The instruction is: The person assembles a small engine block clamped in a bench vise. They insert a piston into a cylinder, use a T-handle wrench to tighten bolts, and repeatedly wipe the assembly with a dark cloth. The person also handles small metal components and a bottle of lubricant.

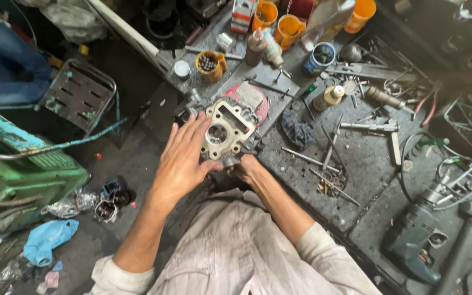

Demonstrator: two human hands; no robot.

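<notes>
At bench edge, nearest the body: pale sleeves and shirt front fill the lower frame; both forearms reach forward to one part.
Left hand (181, 158): fingers spread and laid flat along the left flank of the cylinder head (228, 131), thumb hooked toward its lower edge; steadying, not pinching.
Right hand (247, 166): tucked under the part's near edge, mostly hidden; fingers appear curled around a small fitting below it, but I cannot tell how tightly.
Cylinder head, position: at the near-left corner of the dark workbench (367, 158), gasket face up, bore and bolt holes exposed, resting partly over a red round disc (258, 98).
Progress, judged: part is stripped bare and open-faced; no gasket, cover or bolts sit on it, so fitting looks not yet done; hands suggest positioning or inspecting.
Bench, right of part: dark rag (297, 131), loose rods and punches, electric drill (419, 235) at near right.
Bench, far edge: orange cups (289, 30), small bottles, blue tin of bits (320, 57).
Floor, left: green machine body (12, 175), blue plastic scrap (47, 240), metal stool (77, 95).
</notes>
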